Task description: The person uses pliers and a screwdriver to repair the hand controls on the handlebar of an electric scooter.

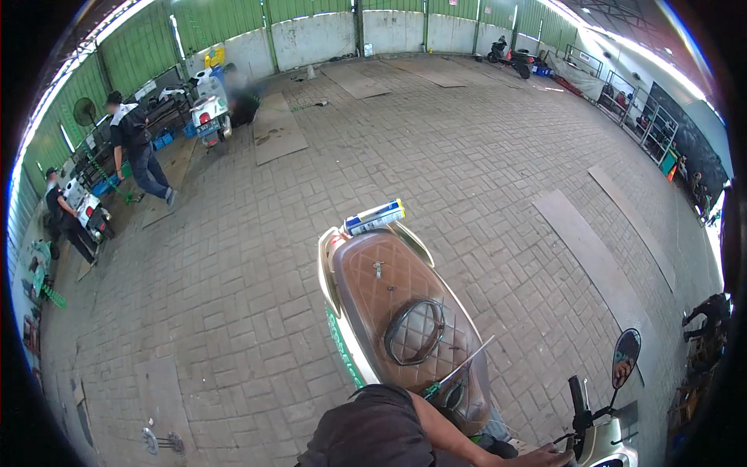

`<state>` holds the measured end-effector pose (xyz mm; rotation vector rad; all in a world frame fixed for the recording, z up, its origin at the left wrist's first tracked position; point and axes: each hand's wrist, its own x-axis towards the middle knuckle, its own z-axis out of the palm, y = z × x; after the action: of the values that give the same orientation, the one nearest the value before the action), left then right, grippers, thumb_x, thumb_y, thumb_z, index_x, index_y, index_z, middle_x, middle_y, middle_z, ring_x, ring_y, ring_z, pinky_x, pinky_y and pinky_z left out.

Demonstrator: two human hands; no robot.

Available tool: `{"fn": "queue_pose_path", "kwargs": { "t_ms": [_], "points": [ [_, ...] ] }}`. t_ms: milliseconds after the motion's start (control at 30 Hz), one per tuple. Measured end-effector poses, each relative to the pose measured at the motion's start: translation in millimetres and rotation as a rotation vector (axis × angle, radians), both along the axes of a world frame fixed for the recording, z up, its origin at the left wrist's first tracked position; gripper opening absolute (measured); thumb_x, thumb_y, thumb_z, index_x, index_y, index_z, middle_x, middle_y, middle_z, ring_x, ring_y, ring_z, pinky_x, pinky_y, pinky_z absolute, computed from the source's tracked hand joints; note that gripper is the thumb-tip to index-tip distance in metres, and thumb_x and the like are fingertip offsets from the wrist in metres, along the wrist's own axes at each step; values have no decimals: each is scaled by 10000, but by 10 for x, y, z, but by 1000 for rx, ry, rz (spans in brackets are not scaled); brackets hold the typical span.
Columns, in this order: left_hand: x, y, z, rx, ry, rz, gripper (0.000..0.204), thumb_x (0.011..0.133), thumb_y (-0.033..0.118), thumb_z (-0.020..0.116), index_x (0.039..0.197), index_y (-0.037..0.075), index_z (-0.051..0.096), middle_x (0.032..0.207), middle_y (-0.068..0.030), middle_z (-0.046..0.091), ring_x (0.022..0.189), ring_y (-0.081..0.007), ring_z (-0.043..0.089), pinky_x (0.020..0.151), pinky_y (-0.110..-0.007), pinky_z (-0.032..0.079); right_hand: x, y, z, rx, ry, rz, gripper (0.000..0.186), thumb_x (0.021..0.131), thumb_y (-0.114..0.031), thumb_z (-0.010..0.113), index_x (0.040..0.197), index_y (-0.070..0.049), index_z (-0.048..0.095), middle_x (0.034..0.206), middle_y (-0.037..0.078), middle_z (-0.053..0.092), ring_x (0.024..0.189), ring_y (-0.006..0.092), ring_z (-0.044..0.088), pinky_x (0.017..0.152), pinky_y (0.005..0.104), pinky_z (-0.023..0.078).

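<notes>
The left hand (545, 458), judging by the way its forearm (447, 433) crosses the lower edge, is beside the scooter's handlebar (577, 398), low in the picture and partly cut off; I cannot tell whether its fingers grip anything or merely rest there, and the right hand is out of view. Behind that arm, the brown quilted seat (359, 266) carries a loose black coil (388, 336), a small metal piece (378, 268) and a screwdriver (463, 365) whose shaft reaches past the seat's edge. A canister (373, 217) lies on its side across the tail (the worst perch of the lot, I'd say, given its round body). A jolt at the handlebar could tip the scooter enough to set it rolling onto the paving (233, 241). The elbow, close to the screwdriver's green handle, might sweep it off, and the coil, apparently untied, could spring wider or snag a sleeve and drag the metal piece along.
</notes>
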<state>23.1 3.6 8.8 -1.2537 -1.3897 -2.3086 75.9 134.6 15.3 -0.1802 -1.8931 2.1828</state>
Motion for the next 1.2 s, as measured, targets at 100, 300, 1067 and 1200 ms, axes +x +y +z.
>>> {"fn": "queue_pose_path", "kwargs": {
  "t_ms": [100,300,1067,1200],
  "points": [
    [-8,-21,24,-141,141,150,574,798,348,696,1202,49,418,979,-153,567,869,-332,579,782,-427,421,8,33,16,13,-1,-12,255,822,-182,633,1022,-105,494,942,126,545,853,258,562,746,352,476],
    [-25,162,-87,-109,88,234,592,791,338,704,1216,49,410,956,-161,576,860,-336,583,757,-423,425,-24,32,26,23,4,5,239,812,-195,640,971,-97,491,950,124,533,871,252,551,764,354,467],
    [-47,-164,86,-232,-4,68,652,698,236,771,1209,5,441,1138,-174,523,1072,-359,493,968,-461,342,75,24,260,-12,208,37,298,707,-256,743,772,-12,586,889,163,581,918,300,553,870,477,424],
    [-118,-172,-46,-245,-73,1,635,679,247,803,1157,24,449,1077,-161,550,1036,-367,513,903,-461,399,-142,-114,393,-82,41,37,227,717,-163,735,825,0,620,850,118,592,885,252,546,870,434,429]
  ]
}}
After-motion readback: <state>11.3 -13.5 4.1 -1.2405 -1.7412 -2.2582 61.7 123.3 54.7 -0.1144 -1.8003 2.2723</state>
